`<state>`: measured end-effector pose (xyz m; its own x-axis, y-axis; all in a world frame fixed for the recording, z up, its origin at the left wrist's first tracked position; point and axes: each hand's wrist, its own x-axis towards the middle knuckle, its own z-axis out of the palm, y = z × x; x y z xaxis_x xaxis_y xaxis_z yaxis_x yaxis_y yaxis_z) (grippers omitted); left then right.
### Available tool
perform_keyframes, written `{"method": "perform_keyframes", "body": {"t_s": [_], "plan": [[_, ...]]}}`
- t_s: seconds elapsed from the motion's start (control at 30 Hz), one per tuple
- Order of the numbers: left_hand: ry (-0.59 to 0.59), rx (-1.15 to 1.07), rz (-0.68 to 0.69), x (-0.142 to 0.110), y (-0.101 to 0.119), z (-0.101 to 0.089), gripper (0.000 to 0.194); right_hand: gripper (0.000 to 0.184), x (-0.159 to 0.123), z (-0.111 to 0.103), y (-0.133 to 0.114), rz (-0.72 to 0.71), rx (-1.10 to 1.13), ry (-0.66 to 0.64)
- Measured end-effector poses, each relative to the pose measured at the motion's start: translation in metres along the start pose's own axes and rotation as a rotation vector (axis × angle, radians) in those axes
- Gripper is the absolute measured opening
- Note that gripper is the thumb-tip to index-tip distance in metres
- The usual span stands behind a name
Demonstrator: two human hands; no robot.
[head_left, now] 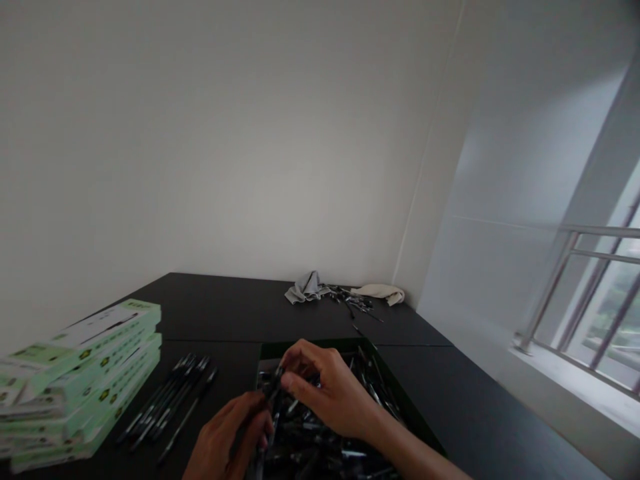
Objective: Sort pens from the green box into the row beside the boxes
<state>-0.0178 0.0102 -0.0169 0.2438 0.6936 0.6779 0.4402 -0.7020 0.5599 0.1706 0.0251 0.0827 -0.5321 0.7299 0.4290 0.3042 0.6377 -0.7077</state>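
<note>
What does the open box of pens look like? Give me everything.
The open box is a rectangular carton with dark green walls, resting on the black tabletop. It is packed with a loose, jumbled heap of black-and-silver pens. Its near end falls out of view. The left hand and right hand reach over it, together gripping a pen just above the heap.

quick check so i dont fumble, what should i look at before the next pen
1. Grip: ok, left hand and right hand both close on a dark pen.
2. Pen direction: cannot tell, its tip is hidden by the fingers.
3. Green-rimmed box: ok, directly below both hands, full of pens.
4. Loose pens: ok, lying side by side to the left of the box, apart from it.
5. Stray pen: not ok, lying on the table behind the box.
</note>
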Motion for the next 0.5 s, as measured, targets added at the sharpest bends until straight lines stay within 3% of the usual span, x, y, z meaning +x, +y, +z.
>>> {"method": "perform_keyframes", "body": {"t_s": [0.1, 0.23, 0.4, 0.5], "plan": [[0.029, -0.003, -0.042, 0.000, 0.001, -0.001, 0.007, 0.024, 0.003, -0.007, 0.008, 0.043, -0.188, -0.126], [0.065, -0.005, -0.089, 0.000, 0.003, -0.002, 0.008, 0.021, 0.014, -0.013, 0.044, 0.097, -0.641, -0.377], [0.080, 0.002, -0.124, -0.001, 0.001, -0.005, 0.007, 0.029, 0.030, 0.002, 0.101, 0.102, -0.759, -0.540], [0.072, 0.016, -0.100, -0.002, -0.002, -0.004, 0.007, 0.033, 0.035, 0.014, 0.120, 0.080, -0.792, -0.602]]}}
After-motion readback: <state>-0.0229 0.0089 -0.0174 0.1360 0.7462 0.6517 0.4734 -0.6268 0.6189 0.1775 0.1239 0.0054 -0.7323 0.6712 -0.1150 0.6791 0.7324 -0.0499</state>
